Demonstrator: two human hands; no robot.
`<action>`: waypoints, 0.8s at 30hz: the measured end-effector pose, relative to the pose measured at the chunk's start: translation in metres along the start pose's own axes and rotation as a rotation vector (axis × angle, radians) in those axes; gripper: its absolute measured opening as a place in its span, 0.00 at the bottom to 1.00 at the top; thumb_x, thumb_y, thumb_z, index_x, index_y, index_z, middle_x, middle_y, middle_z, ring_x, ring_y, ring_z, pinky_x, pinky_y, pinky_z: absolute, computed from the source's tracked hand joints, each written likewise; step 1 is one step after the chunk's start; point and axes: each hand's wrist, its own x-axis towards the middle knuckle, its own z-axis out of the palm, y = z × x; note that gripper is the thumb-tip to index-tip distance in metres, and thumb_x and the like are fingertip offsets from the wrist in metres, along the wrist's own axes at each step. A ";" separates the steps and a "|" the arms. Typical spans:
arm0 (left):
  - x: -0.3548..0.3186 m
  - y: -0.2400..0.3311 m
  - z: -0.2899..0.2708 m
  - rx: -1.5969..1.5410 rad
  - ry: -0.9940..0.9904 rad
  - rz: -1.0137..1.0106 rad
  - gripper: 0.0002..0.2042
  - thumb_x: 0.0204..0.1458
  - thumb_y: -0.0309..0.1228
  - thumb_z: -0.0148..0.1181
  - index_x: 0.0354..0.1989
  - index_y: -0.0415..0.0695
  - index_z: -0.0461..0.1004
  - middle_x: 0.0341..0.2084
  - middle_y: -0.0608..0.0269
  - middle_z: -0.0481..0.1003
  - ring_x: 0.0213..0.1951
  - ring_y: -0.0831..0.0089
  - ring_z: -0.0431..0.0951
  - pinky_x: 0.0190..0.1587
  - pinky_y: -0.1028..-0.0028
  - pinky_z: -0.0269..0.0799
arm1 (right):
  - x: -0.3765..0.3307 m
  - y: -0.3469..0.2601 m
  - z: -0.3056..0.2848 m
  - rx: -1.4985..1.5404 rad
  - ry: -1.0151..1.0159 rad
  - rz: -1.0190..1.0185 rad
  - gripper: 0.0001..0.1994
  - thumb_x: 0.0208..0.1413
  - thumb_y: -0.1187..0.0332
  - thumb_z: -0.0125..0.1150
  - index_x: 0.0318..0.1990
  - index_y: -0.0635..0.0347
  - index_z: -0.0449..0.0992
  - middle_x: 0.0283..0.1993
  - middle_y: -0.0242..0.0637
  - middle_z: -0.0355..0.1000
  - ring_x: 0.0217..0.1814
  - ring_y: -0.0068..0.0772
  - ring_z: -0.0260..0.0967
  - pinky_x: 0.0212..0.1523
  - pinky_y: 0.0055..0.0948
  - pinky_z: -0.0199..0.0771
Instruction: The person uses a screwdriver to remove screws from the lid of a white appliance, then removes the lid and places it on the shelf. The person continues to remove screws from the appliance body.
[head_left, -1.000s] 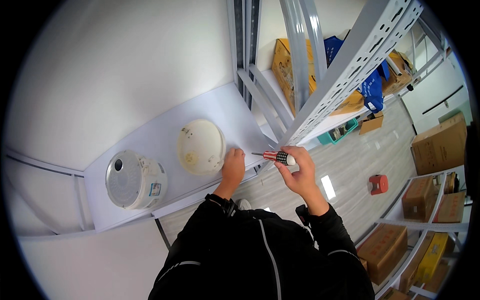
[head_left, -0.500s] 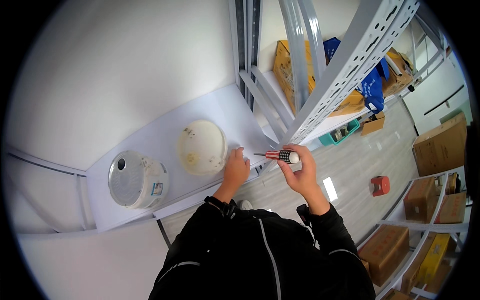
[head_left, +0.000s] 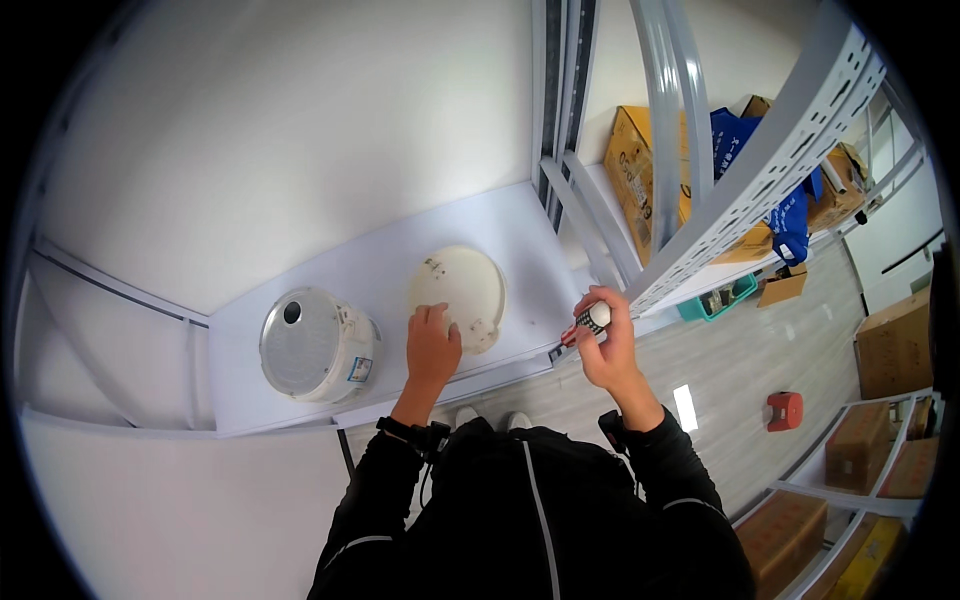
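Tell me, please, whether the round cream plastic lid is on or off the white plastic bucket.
Off: the round cream plastic lid lies flat on the pale shelf board, visibly apart from the white plastic bucket.

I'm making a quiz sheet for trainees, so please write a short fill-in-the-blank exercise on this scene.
1. The right hand grips the screwdriver by its ____.
2. The left hand is over the lid, whose outline is ____.
3. In the picture, the bucket is to the ____ of the lid.
4. The stool on the floor is coloured ____.

Missing words: handle; round; left; red.
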 end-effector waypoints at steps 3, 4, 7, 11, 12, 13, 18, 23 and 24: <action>0.001 -0.025 0.004 0.098 -0.018 -0.049 0.23 0.56 0.30 0.67 0.61 0.42 0.76 0.55 0.52 0.75 0.57 0.46 0.73 0.59 0.51 0.72 | 0.004 0.004 0.010 -0.107 -0.063 -0.020 0.25 0.54 0.78 0.60 0.62 0.62 0.70 0.42 0.41 0.74 0.32 0.34 0.73 0.38 0.31 0.75; 0.001 -0.032 0.006 0.119 -0.043 -0.060 0.24 0.56 0.31 0.67 0.62 0.42 0.75 0.56 0.52 0.75 0.57 0.46 0.73 0.60 0.51 0.71 | 0.004 0.005 0.015 -0.109 -0.084 0.017 0.24 0.54 0.77 0.61 0.60 0.61 0.71 0.40 0.40 0.74 0.31 0.34 0.72 0.37 0.32 0.74; 0.007 -0.042 0.007 0.201 -0.146 -0.092 0.26 0.55 0.32 0.68 0.64 0.43 0.75 0.56 0.53 0.75 0.58 0.47 0.73 0.60 0.52 0.72 | 0.007 0.002 0.033 -0.129 -0.191 0.182 0.22 0.54 0.76 0.62 0.58 0.59 0.72 0.34 0.38 0.73 0.28 0.33 0.70 0.34 0.32 0.72; 0.013 -0.057 0.009 0.152 -0.200 -0.015 0.27 0.55 0.33 0.70 0.64 0.46 0.76 0.57 0.53 0.75 0.58 0.48 0.73 0.59 0.53 0.72 | 0.006 0.010 0.064 -0.184 -0.418 0.405 0.22 0.56 0.74 0.66 0.59 0.58 0.73 0.30 0.39 0.71 0.27 0.32 0.70 0.31 0.33 0.69; 0.014 -0.061 0.010 0.121 -0.214 -0.006 0.27 0.54 0.33 0.70 0.64 0.46 0.76 0.57 0.53 0.75 0.58 0.48 0.73 0.59 0.53 0.72 | 0.005 0.015 0.073 -0.203 -0.465 0.424 0.22 0.56 0.73 0.68 0.59 0.58 0.73 0.29 0.39 0.71 0.27 0.33 0.69 0.30 0.33 0.69; 0.016 -0.064 0.011 0.090 -0.228 0.002 0.27 0.54 0.33 0.71 0.64 0.46 0.76 0.56 0.52 0.75 0.58 0.48 0.74 0.59 0.53 0.73 | 0.002 0.019 0.081 -0.223 -0.463 0.443 0.22 0.57 0.70 0.70 0.59 0.57 0.74 0.29 0.43 0.72 0.27 0.38 0.69 0.31 0.35 0.70; 0.021 -0.077 0.007 -0.028 -0.257 0.041 0.26 0.56 0.32 0.72 0.63 0.42 0.76 0.57 0.50 0.74 0.57 0.47 0.75 0.60 0.54 0.74 | -0.016 0.043 0.110 -0.408 -0.398 0.350 0.23 0.57 0.67 0.71 0.60 0.57 0.76 0.36 0.48 0.79 0.35 0.50 0.78 0.39 0.45 0.77; 0.023 -0.087 0.007 -0.133 -0.256 0.074 0.24 0.56 0.33 0.72 0.61 0.42 0.77 0.54 0.49 0.74 0.56 0.46 0.75 0.60 0.52 0.73 | -0.017 0.041 0.114 -0.464 -0.499 0.539 0.21 0.57 0.64 0.70 0.57 0.57 0.76 0.46 0.53 0.81 0.49 0.61 0.79 0.49 0.53 0.79; 0.024 -0.085 0.006 -0.121 -0.267 0.064 0.23 0.56 0.34 0.71 0.60 0.42 0.77 0.52 0.50 0.74 0.54 0.47 0.76 0.59 0.52 0.73 | -0.018 0.042 0.115 -0.464 -0.495 0.551 0.20 0.57 0.64 0.70 0.55 0.58 0.77 0.45 0.53 0.81 0.48 0.61 0.79 0.49 0.53 0.79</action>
